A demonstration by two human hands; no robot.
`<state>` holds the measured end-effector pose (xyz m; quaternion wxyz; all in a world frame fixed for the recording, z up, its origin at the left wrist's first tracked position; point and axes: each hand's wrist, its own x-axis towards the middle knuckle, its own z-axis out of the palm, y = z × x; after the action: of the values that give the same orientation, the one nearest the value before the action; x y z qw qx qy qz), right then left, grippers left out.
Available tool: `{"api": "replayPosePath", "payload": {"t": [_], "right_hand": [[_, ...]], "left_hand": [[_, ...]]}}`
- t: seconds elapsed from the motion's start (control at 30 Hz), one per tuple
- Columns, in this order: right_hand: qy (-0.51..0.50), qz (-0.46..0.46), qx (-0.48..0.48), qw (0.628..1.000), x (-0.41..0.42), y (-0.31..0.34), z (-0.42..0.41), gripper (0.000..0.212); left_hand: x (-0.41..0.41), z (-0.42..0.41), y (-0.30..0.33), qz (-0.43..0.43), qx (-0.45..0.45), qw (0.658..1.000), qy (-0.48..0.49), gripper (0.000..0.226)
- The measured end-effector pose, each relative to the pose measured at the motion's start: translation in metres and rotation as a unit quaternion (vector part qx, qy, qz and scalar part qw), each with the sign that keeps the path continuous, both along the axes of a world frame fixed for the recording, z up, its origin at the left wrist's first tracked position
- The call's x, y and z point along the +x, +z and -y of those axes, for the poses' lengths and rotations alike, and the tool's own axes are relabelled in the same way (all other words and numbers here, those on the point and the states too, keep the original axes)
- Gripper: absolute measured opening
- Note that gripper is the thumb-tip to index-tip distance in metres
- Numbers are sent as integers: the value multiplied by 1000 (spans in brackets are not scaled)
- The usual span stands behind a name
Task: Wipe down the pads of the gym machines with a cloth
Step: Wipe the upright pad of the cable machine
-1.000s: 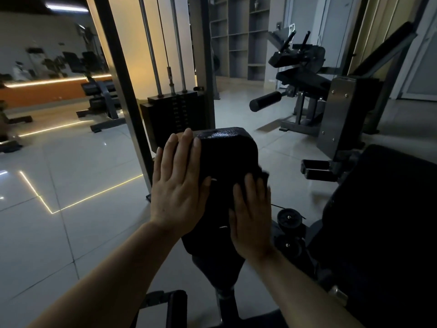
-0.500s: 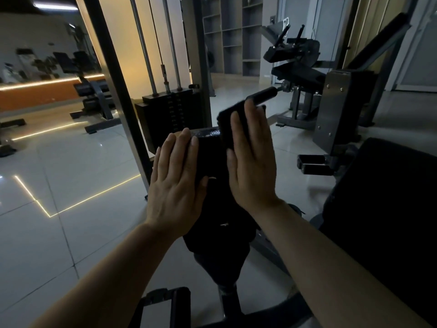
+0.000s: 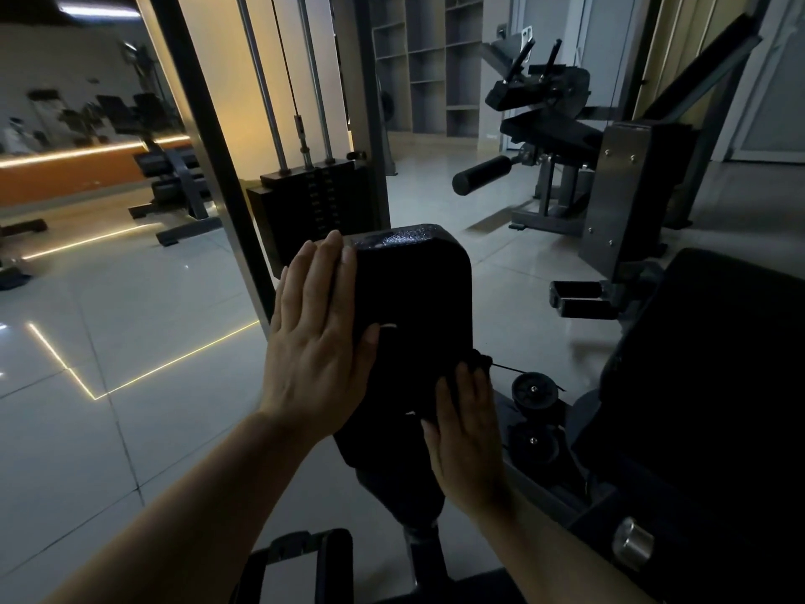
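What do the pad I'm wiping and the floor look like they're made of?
Pad: black vinyl or leatherette, probably; its top edge shows a pebbled, glossy sheen. Floor: polished glazed tile, judging by grout lines and mirror-like light reflections.

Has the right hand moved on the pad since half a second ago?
Yes. The right hand with the dark cloth has slid from the pad's top down to its lower right edge.

Dim gym: weight stack (image 3: 322, 202) on guide rods, padded bench (image 3: 174, 176) by wall mirror (image 3: 78, 102), leg machine with roller pad (image 3: 481, 174), tiled floor (image 3: 109, 342)
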<state>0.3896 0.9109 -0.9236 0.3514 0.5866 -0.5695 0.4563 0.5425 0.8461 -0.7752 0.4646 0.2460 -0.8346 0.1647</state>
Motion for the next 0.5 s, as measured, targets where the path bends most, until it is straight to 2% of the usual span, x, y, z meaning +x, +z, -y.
{"api": "replayPosePath", "payload": {"t": [0.1, 0.27, 0.33, 0.4, 0.5], "right_hand": [[51, 25, 13, 998, 0, 32, -2, 56], [103, 26, -23, 994, -4, 157, 10, 48], [111, 29, -38, 993, -2, 187, 12, 45], [107, 27, -39, 993, 1, 185, 10, 46], [87, 23, -43, 995, 1, 144, 9, 47]], "left_hand": [[8, -2, -11, 24, -1, 1000, 14, 68], [21, -15, -26, 33, 26, 999, 31, 68], [26, -21, -33, 39, 42, 997, 49, 67], [28, -22, -37, 50, 46, 996, 66, 67], [29, -19, -36, 63, 36, 996, 59, 67]]}}
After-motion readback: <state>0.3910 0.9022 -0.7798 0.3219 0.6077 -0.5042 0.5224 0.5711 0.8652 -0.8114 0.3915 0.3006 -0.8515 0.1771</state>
